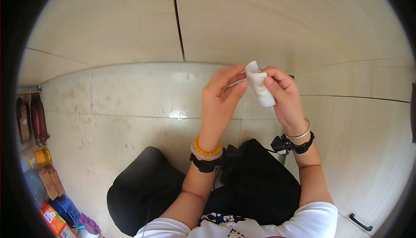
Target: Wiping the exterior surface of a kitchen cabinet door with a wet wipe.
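A small white cloth item (260,83), bunched into a loose tube shape, is held up over the tiled floor. My right hand (282,90) grips its right side between thumb and fingers. On its left, my left hand (226,87) has thumb and fingers apart, with the fingertips at or very near the cloth's upper left edge; whether they touch cannot be told. A yellow bead bracelet (208,152) and a black strap circle the left wrist. The right wrist bears a metal bangle (300,135) and a black strap with a small device.
Pale wood-look panels (243,20) stand in front and at right, one with a black handle (360,222). At the left edge are cardboard boxes (51,181), a blue plastic basket (66,208), a bottle with yellow contents (42,156) and a purple mop-like item (89,224).
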Demonstrator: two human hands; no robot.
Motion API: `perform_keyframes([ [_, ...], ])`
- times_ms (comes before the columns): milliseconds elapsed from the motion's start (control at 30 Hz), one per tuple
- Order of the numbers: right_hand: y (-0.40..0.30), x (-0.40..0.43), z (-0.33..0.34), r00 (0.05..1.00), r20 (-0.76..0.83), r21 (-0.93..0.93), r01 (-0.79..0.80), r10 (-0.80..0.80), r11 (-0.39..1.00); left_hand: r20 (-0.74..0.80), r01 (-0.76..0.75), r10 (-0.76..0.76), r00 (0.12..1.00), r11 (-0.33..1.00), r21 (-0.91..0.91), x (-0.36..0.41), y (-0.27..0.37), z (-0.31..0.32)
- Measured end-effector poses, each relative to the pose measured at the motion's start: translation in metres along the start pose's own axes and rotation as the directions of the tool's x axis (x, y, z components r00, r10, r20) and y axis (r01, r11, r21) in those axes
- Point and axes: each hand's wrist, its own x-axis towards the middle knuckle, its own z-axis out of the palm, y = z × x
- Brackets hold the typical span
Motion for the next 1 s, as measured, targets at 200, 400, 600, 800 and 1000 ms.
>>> perform_keyframes([
  [200,0.001,-0.002,0.007,0.996,0.031,-0.155,0.089,-0.086,0.984,0.022,-0.012,0.011,1.0,0.998,0.055,-0.004,0.006,0.006],
  [400,-0.013,0.007,0.021,0.844,-0.024,-0.585,0.422,-0.535,0.692,-0.022,0.025,-0.027,0.999,0.997,-0.075,-0.005,0.026,0.004],
  [600,-0.017,-0.003,0.003,0.989,0.08,-0.265,0.141,-0.124,0.954,-0.021,-0.065,0.071,0.997,0.975,0.211,-0.007,0.024,-0.001],
  [800,-0.06,0.002,-0.028,0.495,-0.364,-0.706,0.406,-0.789,0.581,-0.063,-0.052,0.06,0.996,0.992,0.119,0.002,0.025,-0.005],
  [1000,-0.074,0.05,-0.043,0.155,0.042,-0.961,0.278,-0.987,0.002,-0.04,-0.01,0.018,0.999,0.978,0.209,0.007,0.016,-0.009],
])
